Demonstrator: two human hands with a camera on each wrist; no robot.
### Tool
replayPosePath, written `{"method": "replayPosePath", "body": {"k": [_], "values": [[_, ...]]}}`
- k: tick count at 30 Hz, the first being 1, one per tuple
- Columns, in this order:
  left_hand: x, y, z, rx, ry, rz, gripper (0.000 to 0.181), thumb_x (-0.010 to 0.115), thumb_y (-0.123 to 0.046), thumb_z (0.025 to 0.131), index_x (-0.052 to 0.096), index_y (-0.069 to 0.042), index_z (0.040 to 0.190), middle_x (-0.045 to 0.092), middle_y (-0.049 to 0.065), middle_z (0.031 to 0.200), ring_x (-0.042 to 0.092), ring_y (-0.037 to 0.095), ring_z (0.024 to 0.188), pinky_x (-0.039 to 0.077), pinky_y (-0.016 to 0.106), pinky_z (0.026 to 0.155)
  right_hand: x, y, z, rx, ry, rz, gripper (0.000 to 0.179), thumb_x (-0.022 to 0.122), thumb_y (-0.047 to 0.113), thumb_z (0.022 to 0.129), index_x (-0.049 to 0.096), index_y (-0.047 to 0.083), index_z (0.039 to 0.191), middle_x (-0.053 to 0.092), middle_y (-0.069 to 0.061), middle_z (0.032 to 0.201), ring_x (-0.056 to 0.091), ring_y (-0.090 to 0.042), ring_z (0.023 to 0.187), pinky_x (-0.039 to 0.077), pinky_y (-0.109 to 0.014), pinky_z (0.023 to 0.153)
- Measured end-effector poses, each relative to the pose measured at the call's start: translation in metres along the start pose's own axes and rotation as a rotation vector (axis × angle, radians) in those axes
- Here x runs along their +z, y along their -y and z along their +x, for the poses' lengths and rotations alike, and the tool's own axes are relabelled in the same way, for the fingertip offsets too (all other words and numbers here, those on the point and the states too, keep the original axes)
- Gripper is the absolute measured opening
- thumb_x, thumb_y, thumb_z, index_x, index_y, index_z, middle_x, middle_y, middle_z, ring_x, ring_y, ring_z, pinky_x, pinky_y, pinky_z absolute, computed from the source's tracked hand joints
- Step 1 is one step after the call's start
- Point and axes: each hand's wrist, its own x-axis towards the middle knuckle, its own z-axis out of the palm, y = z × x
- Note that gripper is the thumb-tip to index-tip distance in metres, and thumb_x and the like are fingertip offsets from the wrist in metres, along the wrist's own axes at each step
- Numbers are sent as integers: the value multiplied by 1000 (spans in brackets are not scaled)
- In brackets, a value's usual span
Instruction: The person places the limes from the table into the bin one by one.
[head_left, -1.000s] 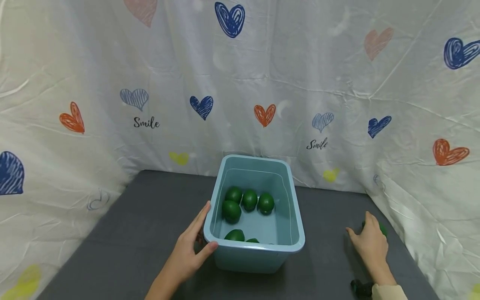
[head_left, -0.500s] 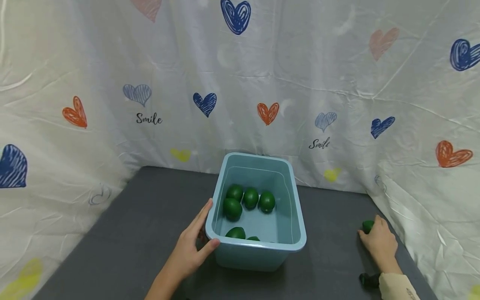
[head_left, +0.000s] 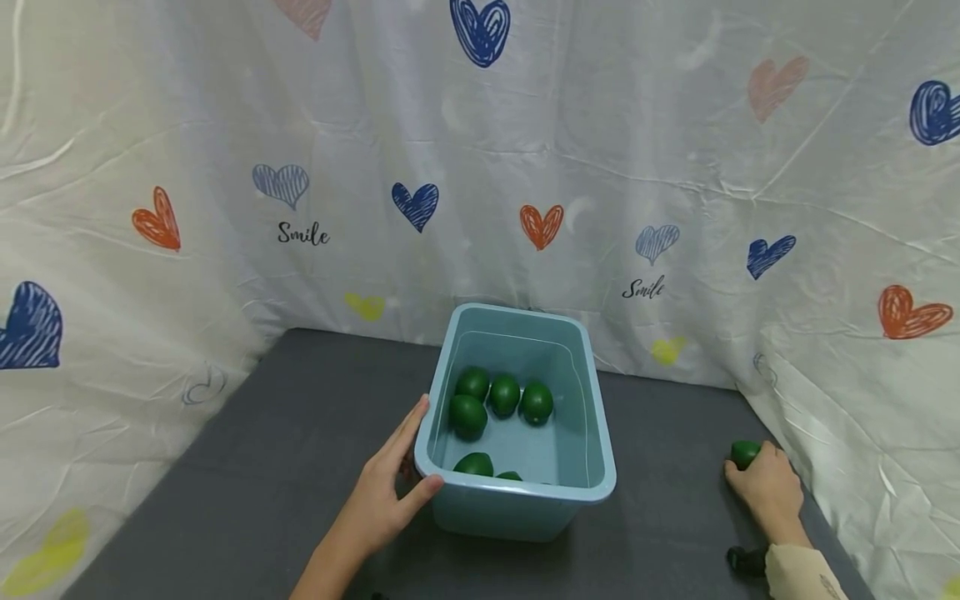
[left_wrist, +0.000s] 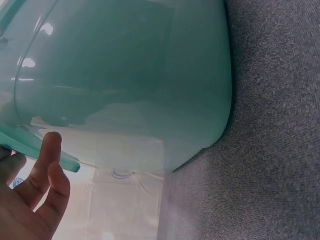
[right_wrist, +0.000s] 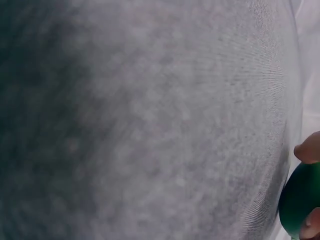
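Observation:
A light blue plastic bin (head_left: 525,512) holds several smooth, dark green oval fruits (head_left: 505,395), whose exact kind I cannot tell. My left hand (head_left: 378,492) rests at the bin's near left corner, its thumb on the front rim and its mostly straight fingers along the left side. In the left wrist view, fingertips (left_wrist: 50,142) show beside the bin's rim and outer wall. Far to the right of the bin, my right hand (head_left: 768,492) grips another green fruit (head_left: 745,453) low over the table. The right wrist view shows part of this fruit (right_wrist: 300,200) between finger and thumb.
A dark grey cloth (head_left: 315,442) covers the table. Behind and at both sides hangs a white curtain (head_left: 480,150) printed with hearts and "Smile". My right hand is near the table's right edge. A black device (head_left: 746,560) sits at the right wrist.
My right hand has shifted right and slightly toward me, and its green fruit now shows at the left of the fingers. The left hand keeps its place on the bin; the view shifts slightly.

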Motion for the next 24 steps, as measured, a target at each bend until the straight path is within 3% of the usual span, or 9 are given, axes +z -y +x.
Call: {"method": "replayPosePath", "body": {"k": [8,12,24], "values": [[0,-1,0,-3,1,5,85,72,-34,102,24,-22,171,31,5,173,53,6,84,51,30,71,-4,1,-3,-20,13,-2,60,70,24,92,49,-23,124,56,-40,106,61,-55,89,51,-62,70],[0,0,0,-2,1,3,85,72,-34,102,24,-22,171,31,5,173,53,6,84,51,31,71,-6,3,-5,-45,7,0,61,71,24,92,50,-23,126,58,-41,108,62,-54,89,51,-61,70],[0,-1,-1,-34,5,-8,86,73,-31,101,24,-25,171,29,0,174,55,5,86,53,31,72,-26,46,-27,-317,-151,53,66,78,18,91,52,-21,138,58,-43,130,64,-57,102,52,-68,81]]}}
